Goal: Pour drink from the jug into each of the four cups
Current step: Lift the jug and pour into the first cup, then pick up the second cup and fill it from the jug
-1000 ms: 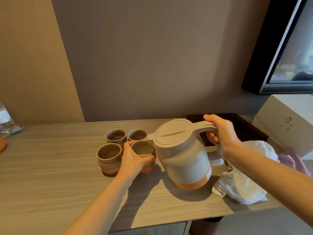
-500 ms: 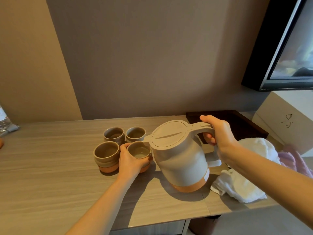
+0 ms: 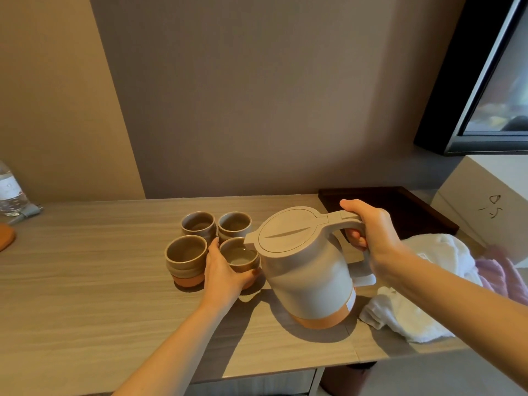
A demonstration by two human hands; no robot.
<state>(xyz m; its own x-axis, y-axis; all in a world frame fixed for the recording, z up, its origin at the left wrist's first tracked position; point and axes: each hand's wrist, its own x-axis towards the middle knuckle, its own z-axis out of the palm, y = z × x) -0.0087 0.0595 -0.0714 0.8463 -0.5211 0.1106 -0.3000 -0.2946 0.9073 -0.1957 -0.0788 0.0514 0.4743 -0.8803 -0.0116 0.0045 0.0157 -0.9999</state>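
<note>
A beige jug (image 3: 308,270) with an orange base hangs tilted just above the wooden table (image 3: 85,281). My right hand (image 3: 371,232) grips its handle. Its spout sits over the near right cup (image 3: 241,255), which holds some pale liquid. My left hand (image 3: 225,272) wraps around that cup from the front. A second cup (image 3: 185,258) stands beside it on the left. Behind them are a far left cup (image 3: 198,224) and a far right cup (image 3: 234,224). All cups are brown with an orange foot.
A white cloth (image 3: 414,304) lies crumpled right of the jug, with a pink cloth (image 3: 500,270) beyond it. A dark tray (image 3: 405,207) sits at the back right. A water bottle (image 3: 10,190) stands at the far left edge. A screen (image 3: 491,81) hangs upper right.
The jug has moved slightly left and tipped so its spout now reaches over the near right cup. My left hand keeps its hold on that cup.
</note>
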